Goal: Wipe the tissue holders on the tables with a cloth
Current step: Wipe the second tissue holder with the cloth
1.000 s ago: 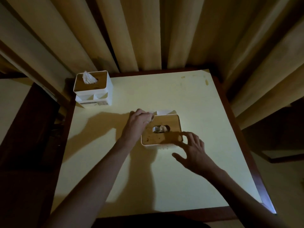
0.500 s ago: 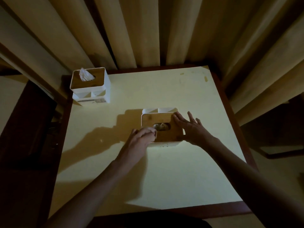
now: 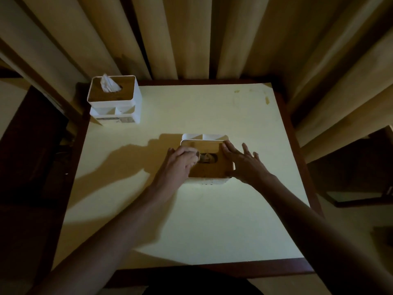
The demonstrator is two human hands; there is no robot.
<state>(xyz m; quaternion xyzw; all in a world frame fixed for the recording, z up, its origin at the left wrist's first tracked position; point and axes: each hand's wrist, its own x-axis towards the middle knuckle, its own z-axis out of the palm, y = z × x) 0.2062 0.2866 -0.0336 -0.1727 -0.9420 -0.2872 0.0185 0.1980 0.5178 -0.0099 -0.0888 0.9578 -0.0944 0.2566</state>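
**Left grip on the lid, right hand steadies the holder**

The left hand (image 3: 180, 161) has its fingers curled, and this grip seems to press something small onto the wooden lid (image 3: 209, 165). It is probably the cloth, but the light is dim and I cannot tell for sure what it holds. The right hand (image 3: 244, 165) lies flat with straight, spread fingers on the right side of the lid, and its thumb is at the near right corner. It holds nothing; it only keeps the box from sliding.

From large to small: the surface (image 3: 212, 220) is pale yellow with a dark rim and stands against curtains (image 3: 191, 37). The near holder (image 3: 207, 160) is about in the middle of the surface, between the two hands. The second holder (image 3: 114, 100) stands at the far left corner, well apart, with a tissue (image 3: 108, 85) sticking up from it.

In my judgement the step in hand is wiping the top of the near holder. The next move calls for strokes over the rest of the lid and then the white sides, while the right hand moves out of the way. After that the far holder waits.

The near holder stands upright, its slot (image 3: 209, 157) facing up. Its two small compartments (image 3: 204, 136) point away from the person, so its long axis seems to run from near to far.
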